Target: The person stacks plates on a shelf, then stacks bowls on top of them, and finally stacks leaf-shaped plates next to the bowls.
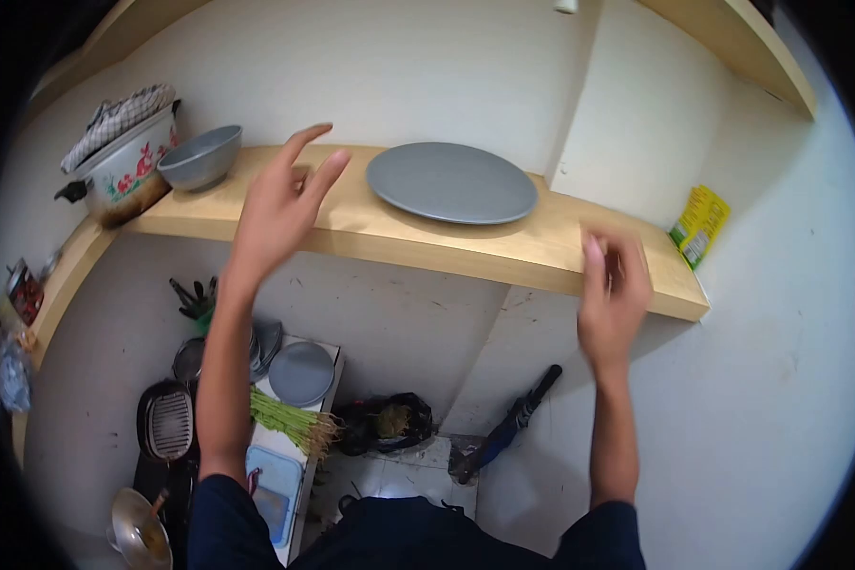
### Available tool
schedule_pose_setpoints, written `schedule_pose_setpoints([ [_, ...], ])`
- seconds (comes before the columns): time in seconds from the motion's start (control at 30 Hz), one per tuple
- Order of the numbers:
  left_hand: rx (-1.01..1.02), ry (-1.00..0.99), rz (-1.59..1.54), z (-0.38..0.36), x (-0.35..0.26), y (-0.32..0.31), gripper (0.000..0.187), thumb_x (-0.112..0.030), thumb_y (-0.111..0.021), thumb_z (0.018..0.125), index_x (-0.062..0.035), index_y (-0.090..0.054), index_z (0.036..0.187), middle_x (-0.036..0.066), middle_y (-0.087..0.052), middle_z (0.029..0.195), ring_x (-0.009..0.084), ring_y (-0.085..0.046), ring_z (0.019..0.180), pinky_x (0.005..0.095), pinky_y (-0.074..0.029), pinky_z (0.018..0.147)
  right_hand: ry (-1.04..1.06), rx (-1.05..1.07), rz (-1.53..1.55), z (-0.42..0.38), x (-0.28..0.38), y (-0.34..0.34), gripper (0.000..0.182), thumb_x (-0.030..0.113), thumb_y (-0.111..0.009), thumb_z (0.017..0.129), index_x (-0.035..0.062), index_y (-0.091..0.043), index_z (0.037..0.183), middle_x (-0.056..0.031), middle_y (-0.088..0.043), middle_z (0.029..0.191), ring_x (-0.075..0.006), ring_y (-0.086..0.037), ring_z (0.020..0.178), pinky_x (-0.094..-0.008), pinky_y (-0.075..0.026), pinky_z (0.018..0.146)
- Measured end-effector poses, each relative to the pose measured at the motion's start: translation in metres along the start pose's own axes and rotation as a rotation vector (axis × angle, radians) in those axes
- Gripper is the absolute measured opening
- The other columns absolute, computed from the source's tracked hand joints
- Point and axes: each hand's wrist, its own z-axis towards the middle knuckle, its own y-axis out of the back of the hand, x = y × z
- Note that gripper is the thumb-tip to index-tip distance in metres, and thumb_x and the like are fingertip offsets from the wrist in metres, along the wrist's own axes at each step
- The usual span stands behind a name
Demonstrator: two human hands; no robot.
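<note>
A flat grey plate (452, 182) lies on the wooden shelf (351, 223), between my two hands and touched by neither. Just left of the plate, my left hand (280, 209) is raised over the shelf, open, its thumb and index finger spread with nothing between them. My right hand (617, 290) is in front of the shelf's right part; its fingers are loosely curled, slightly blurred and apart from the thumb, and I see nothing in it. Left of my left hand stands a grey bowl (202, 159).
On the shelf's left stands a pot (133, 171) with a checked cloth (119, 123); a yellow packet (700, 226) leans at its right end. Below are a grill pan (168, 420), another grey plate (301, 373), leafy greens (290, 418), a blue cutting board (274, 475) and an umbrella (508, 427).
</note>
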Motion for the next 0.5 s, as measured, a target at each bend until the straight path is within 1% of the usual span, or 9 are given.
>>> schedule_pose_setpoints([
  [0.07, -0.119, 0.099, -0.212, -0.061, 0.007, -0.002, 0.036, -0.027, -0.064, 0.102, -0.0042, -0.063, 0.130, -0.001, -0.039, 0.053, 0.0063, -0.029, 0.054, 0.0294, -0.025, 0.050, 0.172, -0.026, 0.213, -0.065, -0.018, -0.004, 0.013, 0.006, -0.066, 0.092, -0.0011, -0.069, 0.102, -0.0118, -0.065, 0.090, -0.0211, -0.059, 0.073, -0.0299, -0.048, 0.064],
  [0.13, -0.066, 0.258, -0.300, -0.115, 0.026, -0.015, 0.032, -0.021, -0.065, 0.100, -0.0034, -0.064, 0.128, -0.001, -0.037, 0.052, 0.0050, -0.030, 0.053, 0.0288, -0.027, 0.050, 0.284, 0.185, 0.180, -0.118, -0.022, -0.028, 0.011, 0.005, -0.065, 0.092, 0.0006, -0.069, 0.101, -0.0127, -0.064, 0.093, -0.0226, -0.062, 0.077, -0.0312, -0.051, 0.067],
  [0.2, 0.062, 0.356, -0.194, -0.161, 0.057, -0.040, 0.032, -0.023, -0.066, 0.100, -0.0029, -0.066, 0.125, 0.000, -0.040, 0.051, 0.0072, -0.032, 0.051, 0.0299, -0.029, 0.050, 0.043, 0.565, 0.320, -0.178, -0.042, -0.068, 0.011, 0.006, -0.065, 0.092, -0.0012, -0.069, 0.100, -0.0148, -0.065, 0.101, -0.0280, -0.067, 0.084, -0.0343, -0.053, 0.073],
  [0.23, 0.134, 0.414, -0.140, -0.187, 0.073, -0.053, 0.032, -0.024, -0.067, 0.099, -0.0026, -0.067, 0.123, 0.000, -0.041, 0.050, 0.0082, -0.033, 0.049, 0.0304, -0.030, 0.050, -0.005, 0.700, 0.322, -0.212, -0.068, -0.078, 0.011, 0.005, -0.065, 0.092, -0.0012, -0.069, 0.100, -0.0152, -0.065, 0.104, -0.0297, -0.067, 0.085, -0.0358, -0.054, 0.075],
  [0.3, 0.347, 0.487, -0.045, -0.231, 0.100, -0.067, 0.034, -0.028, -0.067, 0.099, -0.0028, -0.069, 0.121, 0.003, -0.050, 0.051, 0.0114, -0.043, 0.048, 0.0325, -0.037, 0.051, -0.101, 0.969, 0.342, -0.286, -0.107, -0.095, 0.012, 0.004, -0.066, 0.092, -0.0012, -0.069, 0.102, -0.0159, -0.065, 0.109, -0.0330, -0.068, 0.089, -0.0388, -0.055, 0.078],
  [0.33, 0.443, 0.514, -0.001, -0.249, 0.113, -0.071, 0.035, -0.030, -0.067, 0.098, -0.0029, -0.070, 0.120, 0.004, -0.055, 0.052, 0.0130, -0.048, 0.047, 0.0335, -0.040, 0.052, -0.129, 1.053, 0.353, -0.312, -0.115, -0.094, 0.012, 0.004, -0.065, 0.092, -0.0010, -0.069, 0.102, -0.0160, -0.065, 0.108, -0.0335, -0.068, 0.090, -0.0396, -0.055, 0.079],
  [0.4, 0.522, 0.647, -0.045, -0.286, 0.134, -0.075, 0.037, -0.034, -0.066, 0.098, -0.0035, -0.071, 0.119, 0.007, -0.062, 0.057, 0.0173, -0.057, 0.051, 0.0359, -0.045, 0.055, -0.172, 1.209, 0.370, -0.353, -0.129, -0.086, 0.012, 0.003, -0.065, 0.093, -0.0005, -0.070, 0.103, -0.0161, -0.066, 0.107, -0.0344, -0.069, 0.093, -0.0410, -0.055, 0.082],
  [0.43, 0.557, 0.701, -0.070, -0.301, 0.148, -0.078, 0.039, -0.036, -0.066, 0.098, -0.0037, -0.072, 0.119, 0.008, -0.066, 0.060, 0.0194, -0.062, 0.053, 0.0370, -0.048, 0.057, -0.233, 1.227, 0.401, -0.372, -0.135, -0.090, 0.012, 0.003, -0.065, 0.093, -0.0003, -0.070, 0.104, -0.0161, -0.067, 0.106, -0.0335, -0.069, 0.092, -0.0408, -0.055, 0.080],
  [0.5, 0.586, 0.803, -0.053, -0.331, 0.172, -0.082, 0.036, -0.035, -0.065, 0.100, -0.0053, -0.072, 0.118, 0.008, -0.068, 0.064, 0.0159, -0.065, 0.059, 0.0323, -0.050, 0.061, -0.382, 1.259, 0.450, -0.410, -0.142, -0.089, 0.013, 0.004, -0.065, 0.094, 0.0000, -0.071, 0.104, -0.0163, -0.067, 0.104, -0.0318, -0.070, 0.090, -0.0402, -0.057, 0.077],
])
